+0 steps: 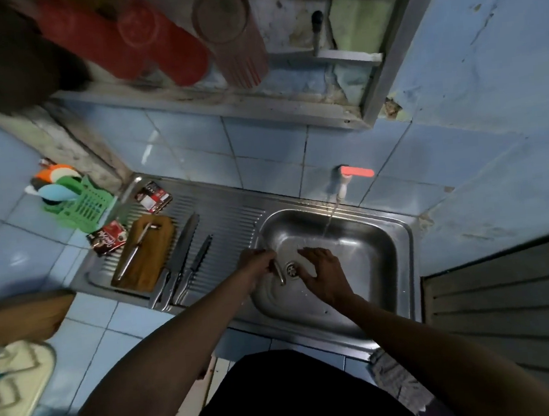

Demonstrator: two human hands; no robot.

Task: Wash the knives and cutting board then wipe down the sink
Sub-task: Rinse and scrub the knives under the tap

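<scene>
The left hand is gripping a small knife over the sink basin, fingers curled round its handle, the metal end pointing down beside the drain. The right hand is hovering just right of the drain with fingers spread and relaxed, holding nothing. Water is running from the tap into the basin behind the hands. On the drainboard to the left, a board is lying with a peeler resting on it; two long knives are lying side by side just right of the board. Two packets are sitting near the board's far end, and a green basket is standing beyond them.
</scene>
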